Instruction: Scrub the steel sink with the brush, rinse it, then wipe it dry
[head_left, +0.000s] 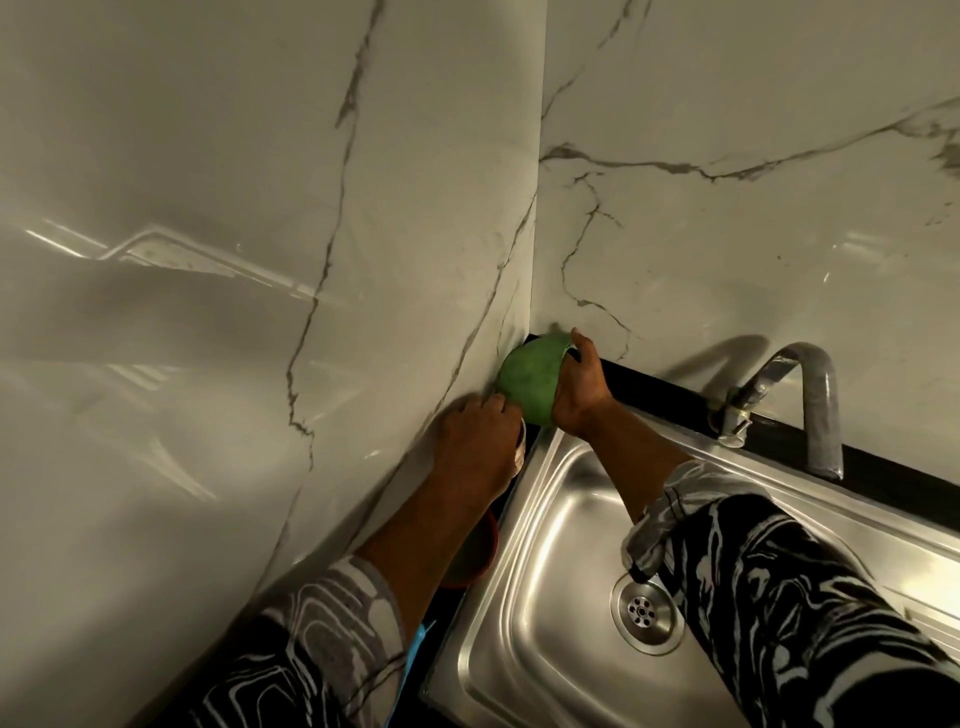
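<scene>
Fingers of the right hand (579, 387) curl over the far rim of a green bowl (527, 384), palm against its rounded, matt, scuffed underside. The bowl is held tilted at the back left corner of the black counter (883, 473). The left hand (475, 441) lies bent over a pale round container (521, 447) beside the sink's left edge; whether it grips it I cannot tell. The steel sink (550, 519) lies just below both wrists, smooth, glossy, round-cornered, its perforated drain (644, 613) bare. No brush, suds or running water show, so scrubbing, rinsing and drying all seem still ahead.
</scene>
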